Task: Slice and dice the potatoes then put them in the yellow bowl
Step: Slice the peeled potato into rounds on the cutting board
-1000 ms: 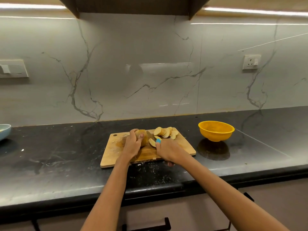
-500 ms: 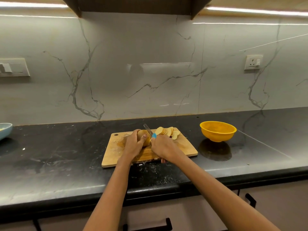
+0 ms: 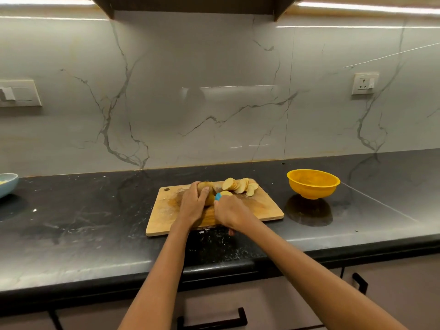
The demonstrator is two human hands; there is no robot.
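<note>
A wooden board (image 3: 266, 208) lies on the dark worktop (image 3: 83, 222), and both hands work at its middle. The left hand (image 3: 194, 206) curls over a whole potato (image 3: 207, 190), fingers wrapped round its top and near side, pinning it to the board. The right hand (image 3: 229, 210) sits just beside it, closed round a knife (image 3: 217, 196) — only the blue end of the handle shows past the knuckles, touching the potato's right side; the blade is hidden. A fresh slice (image 3: 226, 193) lies right by that blue tip.

Behind the right hand, at the board's far edge, a row of slices (image 3: 240, 186) leans in an overlapping fan, pale cut faces showing. The yellow bowl (image 3: 313, 184) stands on the worktop to the right of the board, apart from it; whether anything lies in it I cannot tell.

At the far left edge a pale blue bowl (image 3: 8, 185) is partly in view. Marble-veined wall behind — a socket (image 3: 365, 83) on the right, a switch plate (image 3: 19, 92) on the left. Dark drawer handles (image 3: 214, 322) show below the worktop.
</note>
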